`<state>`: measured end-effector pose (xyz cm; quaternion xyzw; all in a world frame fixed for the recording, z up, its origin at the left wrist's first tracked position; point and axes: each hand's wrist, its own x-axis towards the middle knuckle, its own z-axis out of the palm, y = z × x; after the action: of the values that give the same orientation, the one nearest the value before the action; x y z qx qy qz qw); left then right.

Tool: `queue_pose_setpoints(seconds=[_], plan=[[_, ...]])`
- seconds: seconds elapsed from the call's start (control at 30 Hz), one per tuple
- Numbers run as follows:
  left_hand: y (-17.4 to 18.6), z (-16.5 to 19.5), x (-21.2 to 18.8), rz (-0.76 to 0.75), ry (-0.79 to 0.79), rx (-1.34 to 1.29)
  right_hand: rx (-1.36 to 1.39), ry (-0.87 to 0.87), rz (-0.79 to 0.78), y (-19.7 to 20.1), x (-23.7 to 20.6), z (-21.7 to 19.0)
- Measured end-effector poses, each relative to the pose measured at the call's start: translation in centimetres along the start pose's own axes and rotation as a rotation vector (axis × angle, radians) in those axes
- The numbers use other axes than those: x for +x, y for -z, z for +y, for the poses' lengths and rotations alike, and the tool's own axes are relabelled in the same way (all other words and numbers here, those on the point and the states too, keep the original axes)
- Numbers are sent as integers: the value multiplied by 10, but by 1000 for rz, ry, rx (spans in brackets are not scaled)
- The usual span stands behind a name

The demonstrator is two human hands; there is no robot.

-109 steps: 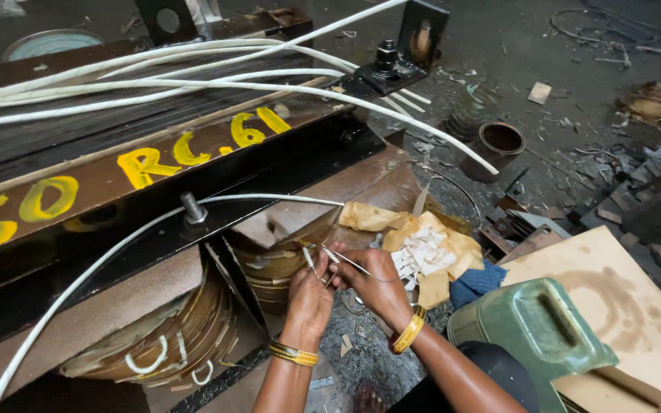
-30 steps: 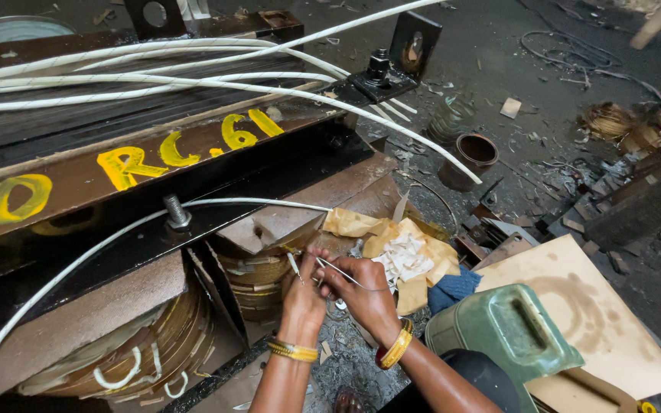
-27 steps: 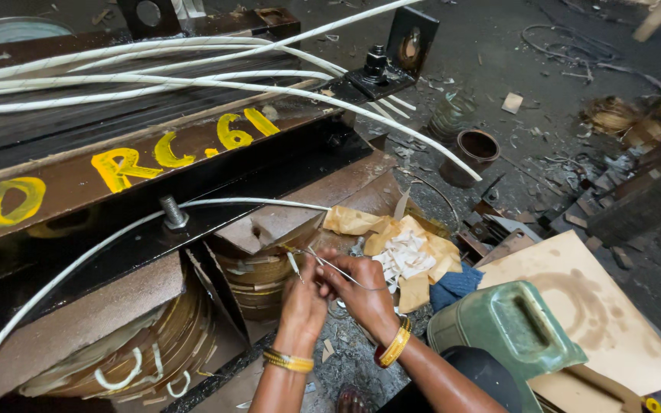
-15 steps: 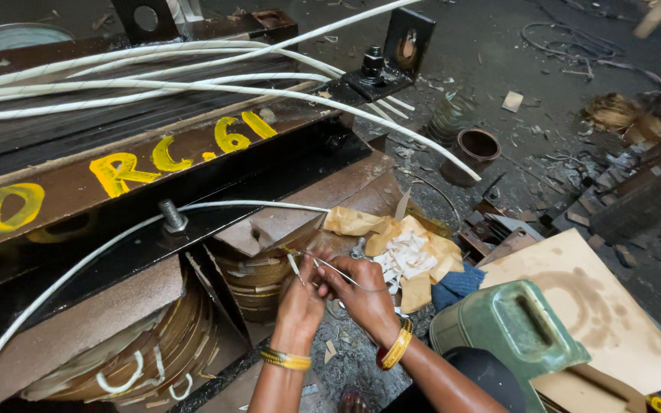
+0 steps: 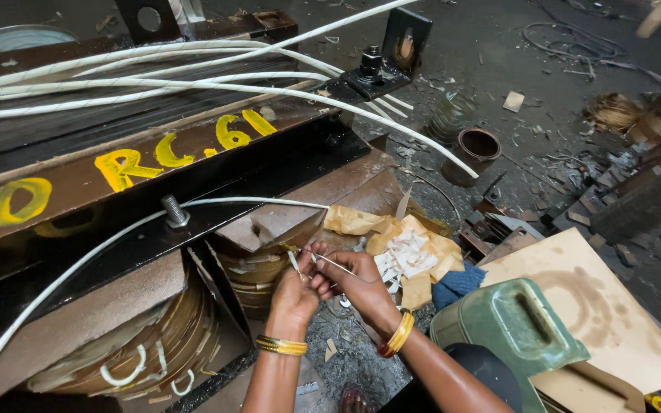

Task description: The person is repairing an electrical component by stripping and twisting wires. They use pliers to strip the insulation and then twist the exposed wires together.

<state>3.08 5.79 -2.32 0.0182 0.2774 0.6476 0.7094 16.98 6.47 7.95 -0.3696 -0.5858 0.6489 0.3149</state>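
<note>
Tape, a thin white strip (image 5: 329, 261), stretches between both hands above the brown-wrapped coil (image 5: 258, 268). Left hand (image 5: 294, 289) and right hand (image 5: 357, 281) each pinch an end (fingertips closed); wrapping seems underway, and steady tension matters next, judging by the loose strips (image 5: 403, 256) nearby.

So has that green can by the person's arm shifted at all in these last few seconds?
No. The green can sits in the same spot, against the tan board and beside the blue cloth; only the camera has drifted a little.
</note>
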Motion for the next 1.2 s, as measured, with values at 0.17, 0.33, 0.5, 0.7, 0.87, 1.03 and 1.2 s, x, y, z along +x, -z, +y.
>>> queue_pose_setpoints(seconds=[0.17,0.33,0.5,0.7,0.87,1.03,1.2], plan=[[-5,-1,-10,-54,-46,-33,176,-63,-39,3,7,14],[-19,2,-71,148,-491,500,267,-129,-34,5,15,27],[-33,10,-126,320,-1208,1566,253,-88,-63,12,21,40],[-16,48,-103,3,-1177,2175,58,62,1,16,20,57],[-8,69,-21,-179,-1074,2415,261,105,119,-6,16,72],[-14,59,12,-149,-988,2491,444,269,86,-19,7,61],[-21,60,5,-165,-1088,2462,532,302,150,-16,7,42]])
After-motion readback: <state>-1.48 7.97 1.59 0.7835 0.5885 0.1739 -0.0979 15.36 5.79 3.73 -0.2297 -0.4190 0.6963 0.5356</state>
